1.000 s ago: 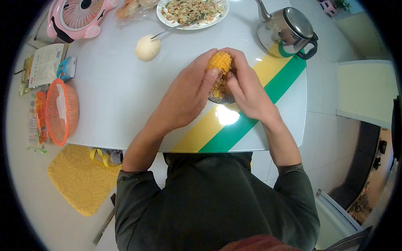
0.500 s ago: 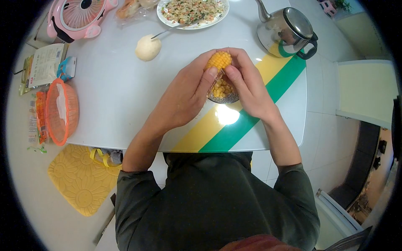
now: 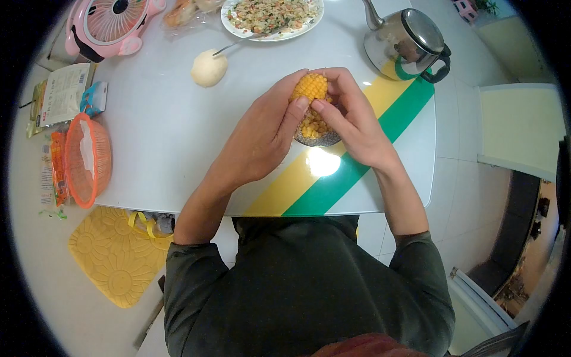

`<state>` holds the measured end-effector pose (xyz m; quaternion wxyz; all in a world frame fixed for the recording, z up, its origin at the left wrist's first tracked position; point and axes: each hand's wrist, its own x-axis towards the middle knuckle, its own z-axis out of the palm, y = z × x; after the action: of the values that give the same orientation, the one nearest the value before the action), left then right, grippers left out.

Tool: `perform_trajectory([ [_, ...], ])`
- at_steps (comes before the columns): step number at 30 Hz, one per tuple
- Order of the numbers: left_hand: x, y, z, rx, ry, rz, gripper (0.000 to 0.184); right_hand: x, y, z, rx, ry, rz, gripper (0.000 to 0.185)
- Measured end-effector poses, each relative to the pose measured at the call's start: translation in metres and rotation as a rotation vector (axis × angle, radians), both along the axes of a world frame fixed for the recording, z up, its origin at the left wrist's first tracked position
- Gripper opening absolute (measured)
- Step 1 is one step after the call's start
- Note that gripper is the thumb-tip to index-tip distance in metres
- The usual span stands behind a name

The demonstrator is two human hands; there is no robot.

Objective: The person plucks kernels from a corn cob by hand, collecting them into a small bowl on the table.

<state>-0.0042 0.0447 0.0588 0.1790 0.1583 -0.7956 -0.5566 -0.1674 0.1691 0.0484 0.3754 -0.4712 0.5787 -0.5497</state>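
Observation:
Between my two hands is a corn cob (image 3: 310, 87), its upper part thick with yellow kernels. My left hand (image 3: 269, 122) wraps round the cob's left side, thumb pressed on it. From the right, my right hand (image 3: 351, 122) closes round the cob, its thumb tip against the kernels close to the left thumb. Below the cob stands a bowl (image 3: 318, 141) with a speckled grey rim, holding loose corn kernels (image 3: 312, 127). My hands hide much of the bowl and the cob's lower end.
A plate of chopped mixed food (image 3: 272, 37) with a utensil lies at the back, near a pale round bun (image 3: 209, 68). A metal kettle (image 3: 404, 44) stands back right, a pink fan (image 3: 113, 27) back left. Beside the table's left edge are an orange basket (image 3: 104, 157) and food packets (image 3: 64, 92).
My right thumb has shifted left and slightly up across the cob, closer to the left thumb. The left hand and the bowl have hardly moved.

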Motion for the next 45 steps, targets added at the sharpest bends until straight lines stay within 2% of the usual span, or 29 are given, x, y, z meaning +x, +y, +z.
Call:
perform_trajectory([
  [10,-0.001,0.003,0.005,-0.067,0.024,0.017,0.043,0.003,-0.001,-0.003,-0.022,0.123,-0.031,0.038],
  [15,0.001,0.001,0.009,0.001,-0.021,0.016,0.043,0.002,-0.001,-0.007,-0.042,0.193,-0.02,0.043],
  [25,0.001,-0.001,0.012,0.056,-0.017,-0.016,0.044,0.004,-0.001,0.001,-0.01,0.1,-0.059,0.038],
  [37,0.0,0.007,0.001,-0.163,0.003,0.029,0.043,0.003,0.0,-0.004,0.006,0.14,-0.072,0.034],
  [45,0.0,0.006,0.003,-0.152,-0.018,0.02,0.043,0.004,-0.001,-0.003,-0.036,0.182,-0.079,0.037],
])
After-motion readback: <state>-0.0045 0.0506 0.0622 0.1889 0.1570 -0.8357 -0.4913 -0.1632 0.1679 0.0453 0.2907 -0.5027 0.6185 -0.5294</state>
